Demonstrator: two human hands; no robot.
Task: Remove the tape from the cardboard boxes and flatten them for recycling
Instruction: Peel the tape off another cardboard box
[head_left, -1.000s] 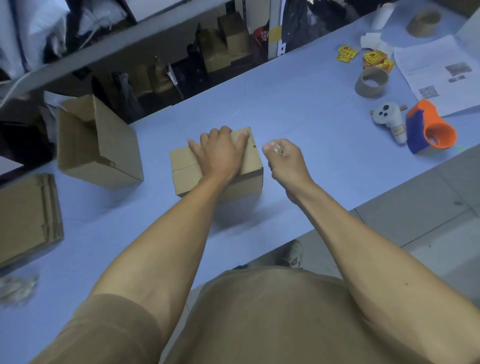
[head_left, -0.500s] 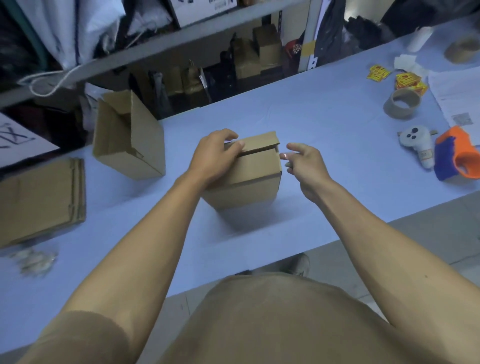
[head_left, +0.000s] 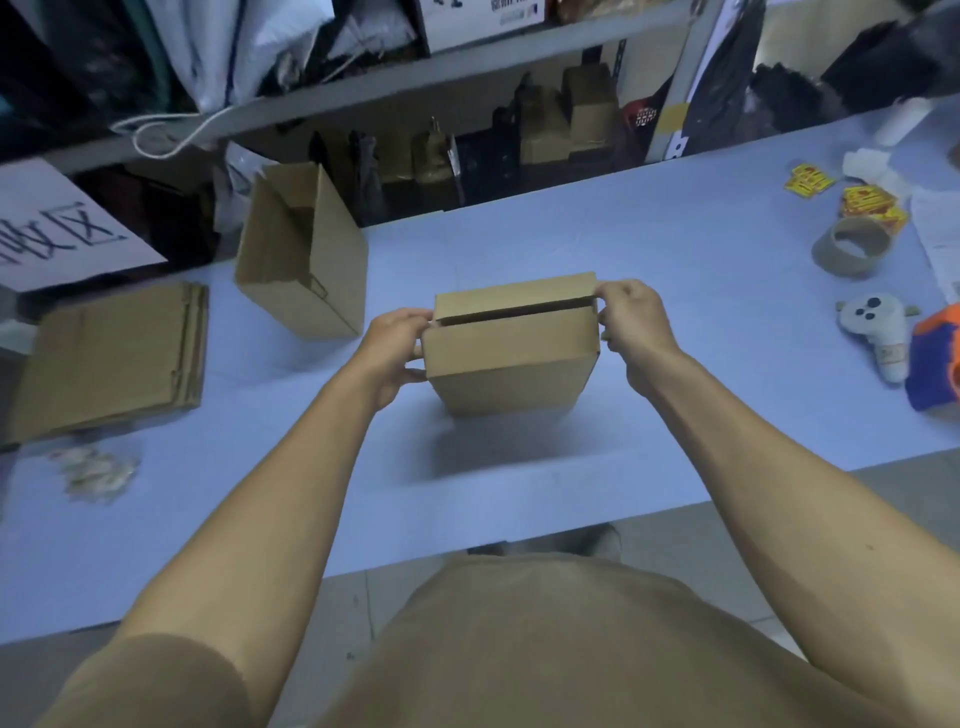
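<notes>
Head view: small cardboard box (head_left: 511, 343) held mid-table above the blue table (head_left: 649, 249), top flaps parted with a dark slit between them; left hand (head_left: 392, 353) grips its left end, fingers curled round the edge, right hand (head_left: 631, 322) pinches the right end of the flaps. Open-ended box (head_left: 301, 254) lies on its side behind-left, flattened cardboard stack (head_left: 111, 358) far left, tape rolls (head_left: 852, 247) and orange-blue dispenser (head_left: 935, 356) right.

A tape roll (head_left: 852, 248), white controller (head_left: 878, 327) and yellow packets (head_left: 872, 203) lie on the blue table (head_left: 649, 234).
</notes>
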